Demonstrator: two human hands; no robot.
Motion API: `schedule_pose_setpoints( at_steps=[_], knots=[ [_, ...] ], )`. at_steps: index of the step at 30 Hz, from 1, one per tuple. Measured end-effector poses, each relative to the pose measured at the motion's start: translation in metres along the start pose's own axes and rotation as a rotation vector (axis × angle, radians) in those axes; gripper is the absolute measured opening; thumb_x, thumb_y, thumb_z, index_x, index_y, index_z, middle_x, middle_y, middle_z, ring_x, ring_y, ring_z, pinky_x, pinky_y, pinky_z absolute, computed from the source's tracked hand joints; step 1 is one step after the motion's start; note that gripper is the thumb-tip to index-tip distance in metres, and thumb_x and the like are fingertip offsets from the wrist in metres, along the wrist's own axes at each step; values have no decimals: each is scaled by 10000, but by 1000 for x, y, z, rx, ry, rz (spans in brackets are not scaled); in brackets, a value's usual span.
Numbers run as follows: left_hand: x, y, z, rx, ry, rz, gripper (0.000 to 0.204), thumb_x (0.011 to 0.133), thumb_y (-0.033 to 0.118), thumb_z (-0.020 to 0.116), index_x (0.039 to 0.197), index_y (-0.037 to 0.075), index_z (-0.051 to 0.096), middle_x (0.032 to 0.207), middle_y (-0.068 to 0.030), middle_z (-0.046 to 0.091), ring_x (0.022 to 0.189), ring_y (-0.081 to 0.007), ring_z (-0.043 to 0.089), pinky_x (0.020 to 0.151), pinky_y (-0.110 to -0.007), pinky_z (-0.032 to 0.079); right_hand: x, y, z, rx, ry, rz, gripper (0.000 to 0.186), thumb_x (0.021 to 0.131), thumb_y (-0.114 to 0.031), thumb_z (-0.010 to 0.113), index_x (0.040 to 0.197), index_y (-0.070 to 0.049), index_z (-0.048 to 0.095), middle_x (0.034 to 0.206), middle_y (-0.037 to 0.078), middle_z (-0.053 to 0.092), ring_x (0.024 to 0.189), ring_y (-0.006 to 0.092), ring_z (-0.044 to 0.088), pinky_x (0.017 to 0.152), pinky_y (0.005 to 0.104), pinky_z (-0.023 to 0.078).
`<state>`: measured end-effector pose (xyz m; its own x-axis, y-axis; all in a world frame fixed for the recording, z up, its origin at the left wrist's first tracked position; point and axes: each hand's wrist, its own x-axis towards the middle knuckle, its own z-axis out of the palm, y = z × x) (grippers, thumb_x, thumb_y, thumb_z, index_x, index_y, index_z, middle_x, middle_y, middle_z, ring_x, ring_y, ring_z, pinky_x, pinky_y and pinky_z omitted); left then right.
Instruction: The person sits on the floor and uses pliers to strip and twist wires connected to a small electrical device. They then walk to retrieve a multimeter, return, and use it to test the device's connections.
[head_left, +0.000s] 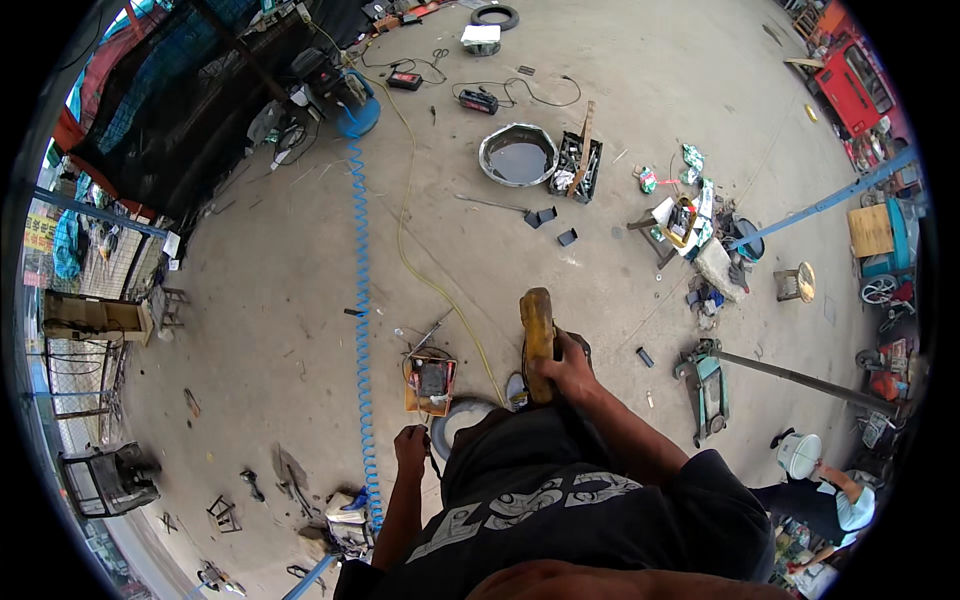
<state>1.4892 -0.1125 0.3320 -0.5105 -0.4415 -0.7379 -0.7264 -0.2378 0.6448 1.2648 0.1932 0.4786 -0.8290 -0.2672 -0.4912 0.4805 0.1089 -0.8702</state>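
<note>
My right hand (568, 360) grips a worn, elongated yellow object (536, 325) upright in front of my body, with something dark partly hidden behind it. My left hand (410, 440) is closed around a thin dark cord or handle (432, 460) at my left side. Just beyond it sit an orange crate (427, 405) holding a dark item (433, 376) and a grey tyre (448, 425), partly hidden by my body. A yellow hose (452, 310) runs across the floor toward my feet.
A blue coiled hose (362, 250) lies to my left. Ahead are a basin (489, 170) of dark liquid and a tool crate (590, 185). A floor jack (710, 395), a cluttered stool (655, 230) and another person (850, 505) with a white bucket (798, 455) are on my right.
</note>
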Motion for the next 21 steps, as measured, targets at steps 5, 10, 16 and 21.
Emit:
schedule_pose_setpoints(
  at_steps=[5, 10, 16, 21],
  knots=[
    [46, -11, 8, -113, 85, -244, 154, 865, 120, 585, 847, -26, 629, 640, -65, 576, 507, -139, 525, 445, -275, 418, 112, -39, 0, 173, -114, 77, 644, 772, -183, 691, 1310, 92, 469, 1131, 161, 610, 1015, 224, 589, 900, 336, 477],
    [56, -9, 6, 527, -39, -113, 147, 857, 134, 594, 832, -8, 622, 648, -81, 586, 516, -174, 538, 448, -305, 419, 222, -112, 12, 133, -224, 122, 714, 755, -210, 635, 1363, 95, 419, 1153, 158, 585, 1041, 237, 571, 928, 366, 457],
    [135, 84, 34, 755, -88, 75, 140, 846, 150, 605, 814, 14, 615, 659, -100, 598, 526, -216, 553, 450, -341, 421, 338, -196, 14, 115, -273, 66, 646, 765, -192, 686, 1306, 84, 464, 1115, 153, 609, 1003, 226, 594, 900, 353, 478],
    [229, 172, 61, 620, -62, 99, 137, 838, 163, 614, 799, 32, 608, 668, -116, 607, 534, -251, 566, 453, -370, 423, 435, -246, 29, 207, -282, 42, 694, 764, -186, 672, 1353, 94, 433, 1163, 171, 600, 1062, 239, 591, 956, 349, 461]
  ],
)
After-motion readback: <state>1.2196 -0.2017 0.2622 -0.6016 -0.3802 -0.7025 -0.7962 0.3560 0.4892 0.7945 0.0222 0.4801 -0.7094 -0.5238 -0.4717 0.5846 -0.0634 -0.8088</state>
